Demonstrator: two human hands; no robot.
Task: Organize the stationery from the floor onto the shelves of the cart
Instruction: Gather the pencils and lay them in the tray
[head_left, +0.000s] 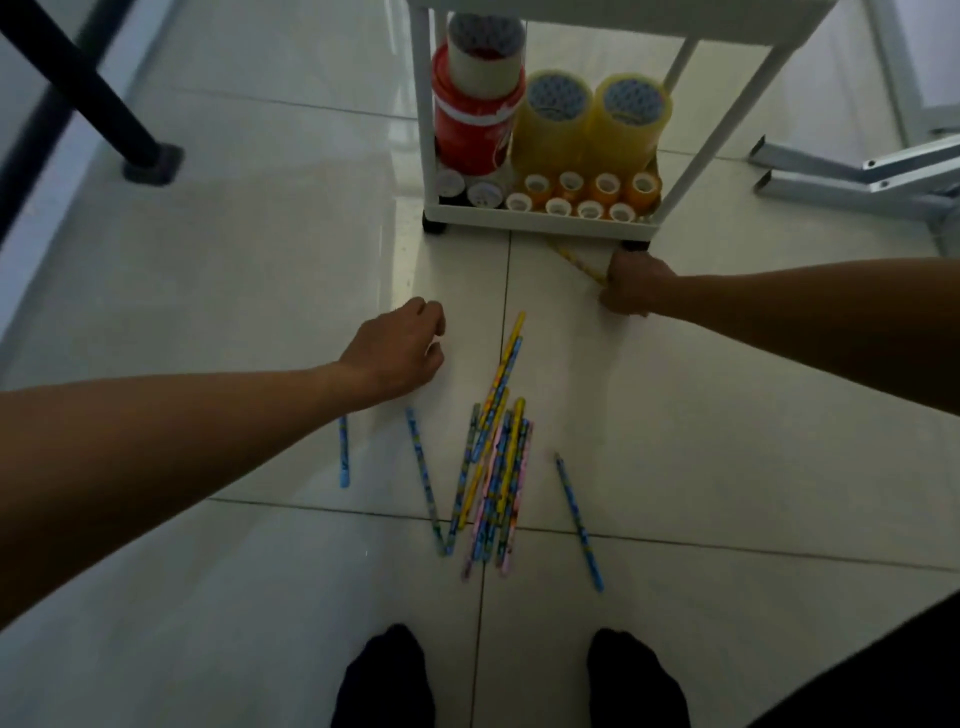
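Note:
Several patterned pencils (498, 457) lie in a loose pile on the tiled floor in front of my feet, with single blue ones (343, 452) (579, 519) apart on either side. My right hand (631, 286) is down by the cart's front right wheel and grips a yellow pencil (576, 262) that sticks out to its left. My left hand (402, 351) hovers over the floor left of the pile, fingers loosely curled, holding nothing. The white cart (540, 218) stands ahead; its bottom shelf holds tape rolls.
On the cart's bottom shelf are a red tape stack (475, 124), two large yellow tape rolls (592, 124) and several small rolls (587, 195). A black table leg (104, 98) stands at the left. Metal frame bars (857, 171) lie at the right. My feet (509, 680) are below the pile.

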